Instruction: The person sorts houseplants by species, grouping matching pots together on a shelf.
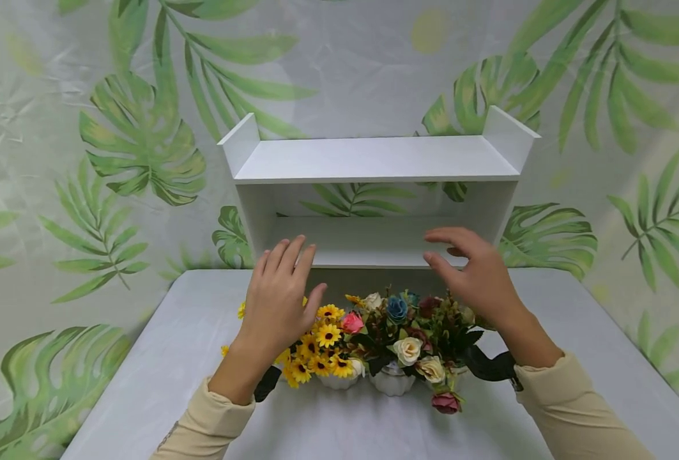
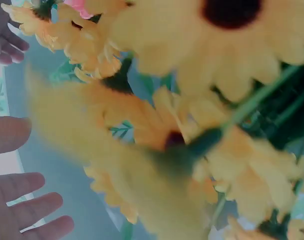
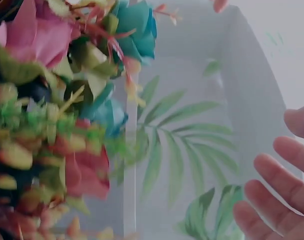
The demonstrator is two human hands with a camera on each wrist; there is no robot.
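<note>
Both hands hover above potted artificial flowers on a white-covered table and hold nothing. The left hand point(image 1: 278, 300) has its fingers extended over yellow daisy-like flowers point(image 1: 319, 348); in the left wrist view yellow blooms point(image 2: 241, 65) fill most of the picture beside its fingers point(image 2: 27, 205). To the right, the right hand point(image 1: 477, 275) is raised with its thumb and forefinger apart, above mixed roses point(image 1: 408, 350) in cream, blue and pink. Its spread fingers point(image 3: 276, 190) show in the right wrist view. Leaves and blooms partly hide the white pots point(image 1: 393, 381).
Behind the flowers stands a white two-tier shelf point(image 1: 373, 160) with raised side panels. A leaf-printed backdrop point(image 1: 144, 140) hangs behind it. The table point(image 1: 161, 358) extends out on both sides. A black strap point(image 1: 488, 364) circles the right wrist.
</note>
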